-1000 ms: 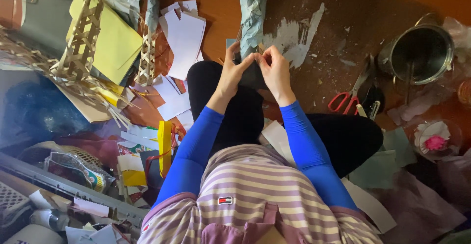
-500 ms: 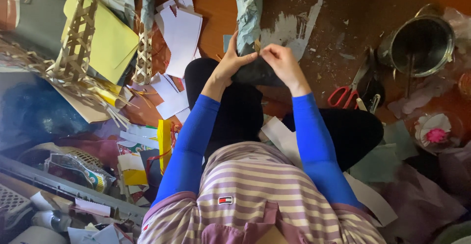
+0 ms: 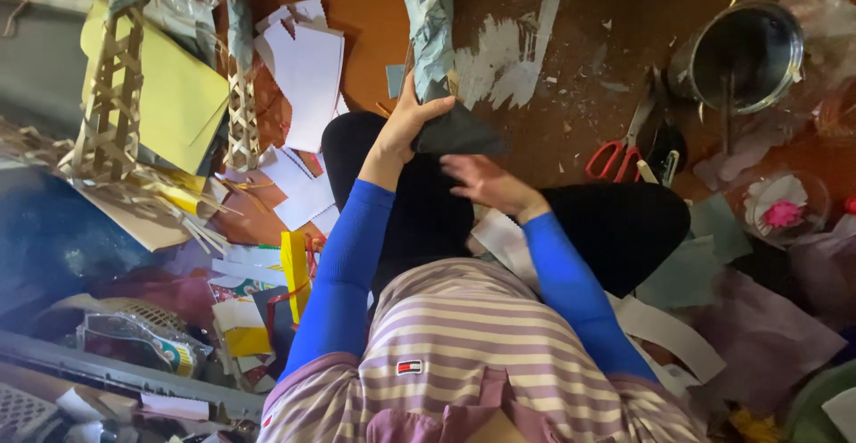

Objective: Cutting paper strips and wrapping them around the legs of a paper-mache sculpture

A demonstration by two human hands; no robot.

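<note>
I see my left hand (image 3: 406,127) pinching the dark paper piece (image 3: 455,131) by its left edge, just below the crumpled green paper strip (image 3: 428,24). My right hand (image 3: 486,183) hovers open right under that dark piece, fingers loose, gripping nothing.

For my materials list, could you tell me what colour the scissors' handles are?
Red: the scissors on the brown floor show only in the head view.
</note>
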